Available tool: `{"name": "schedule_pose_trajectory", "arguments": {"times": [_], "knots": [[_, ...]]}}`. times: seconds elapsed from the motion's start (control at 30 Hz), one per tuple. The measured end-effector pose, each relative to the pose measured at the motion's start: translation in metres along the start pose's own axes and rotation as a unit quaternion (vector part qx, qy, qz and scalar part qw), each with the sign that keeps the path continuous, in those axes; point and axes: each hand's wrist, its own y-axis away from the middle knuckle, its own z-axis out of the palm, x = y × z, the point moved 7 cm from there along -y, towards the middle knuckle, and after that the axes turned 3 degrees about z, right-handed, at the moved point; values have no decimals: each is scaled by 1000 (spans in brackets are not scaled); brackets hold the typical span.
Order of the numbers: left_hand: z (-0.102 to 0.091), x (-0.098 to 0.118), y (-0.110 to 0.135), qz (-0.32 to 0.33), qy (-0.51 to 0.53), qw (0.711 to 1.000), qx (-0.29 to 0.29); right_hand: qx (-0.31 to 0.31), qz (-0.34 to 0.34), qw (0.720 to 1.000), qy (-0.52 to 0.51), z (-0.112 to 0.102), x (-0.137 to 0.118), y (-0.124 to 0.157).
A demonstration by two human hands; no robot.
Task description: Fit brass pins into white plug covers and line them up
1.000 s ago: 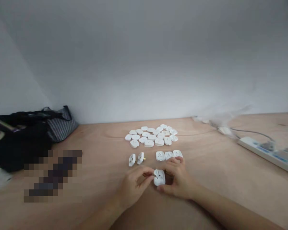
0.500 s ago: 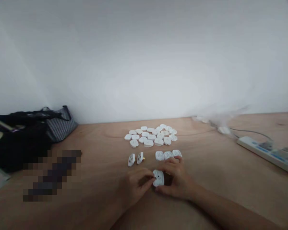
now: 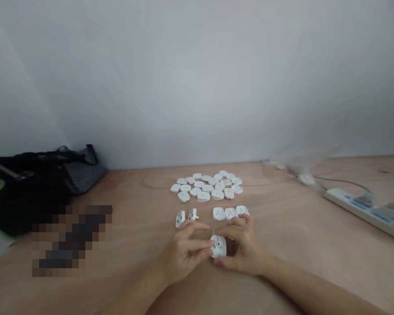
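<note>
Working on a big plywood tabletop [image 3: 282,232] here, pale and warm-toned with visible wood grain, pushed up against a plain grey-white wall [image 3: 197,87]. Not much else to the room from this angle (the light's kind of flat and dull, honestly).

Both hands are down at the near edge of the work area, closed in on one white plastic plug adapter [image 3: 218,246]. The left hand [image 3: 184,253] has its fingertips [image 3: 210,246] pressed against the adapter's left side, while the right hand [image 3: 241,247] wraps around from the other side, with its thumb [image 3: 219,262] at the lower edge. So it's a two-handed pinch, fingers together and not spread. Can't tell if the adapter is touching the wood or held just above it.

Just ahead of the hands are three more adapters [image 3: 230,213] in a neat row, and to their left two others [image 3: 184,217] sit angled, one showing a brass pin [image 3: 197,217]. Farther on is a loose pile of white adapters [image 3: 206,187].

Off to the right, a white power strip [image 3: 357,210] lies at an angle with a grey cable [image 3: 344,180] and some clear plastic [image 3: 302,166] near the wall. On the left are a black bag [image 3: 26,192] and a striped bag [image 3: 85,175], plus a pixelated patch [image 3: 72,240] hiding whatever lies there.
</note>
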Motion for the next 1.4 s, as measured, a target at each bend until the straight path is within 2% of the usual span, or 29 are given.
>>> {"name": "schedule_pose_trajectory", "arguments": {"times": [0.2, 0.4, 0.47, 0.57, 0.7, 0.77, 0.87, 0.97, 1.07, 1.2, 1.4], "knots": [[4, 2, 1, 51, 47, 997, -21, 19, -10, 1000, 7, -4, -2, 0], [9, 4, 3, 59, 37, 997, -36, 11, -30, 999, 2, -4, -7, 0], [6, 1, 3, 30, 44, 998, -30, 15, -31, 999, 0, -4, -6, 0], [2, -11, 4, -58, 48, 997, -20, 20, -31, 999, 13, -5, -1, 0], [12, -32, 12, -200, 13, 977, -69, 22, -20, 999, 38, -7, 8, 1], [18, -37, 15, -233, 6, 968, -92, 17, -12, 999, 48, -7, 11, 1], [19, -36, 13, -217, -8, 973, -79, -7, -14, 999, 52, -5, 11, 0], [10, -33, 10, -189, -29, 981, -34, -16, -20, 998, 50, -4, 9, 0], [1, -35, 10, -200, -41, 979, -1, -17, -20, 999, 48, -4, 7, 0], [-2, -33, 11, -195, -4, 980, 26, -21, -19, 999, 39, -3, 4, 0], [-1, -15, 6, -129, 41, 989, 56, -36, -22, 999, 30, -1, -2, -1]]}}
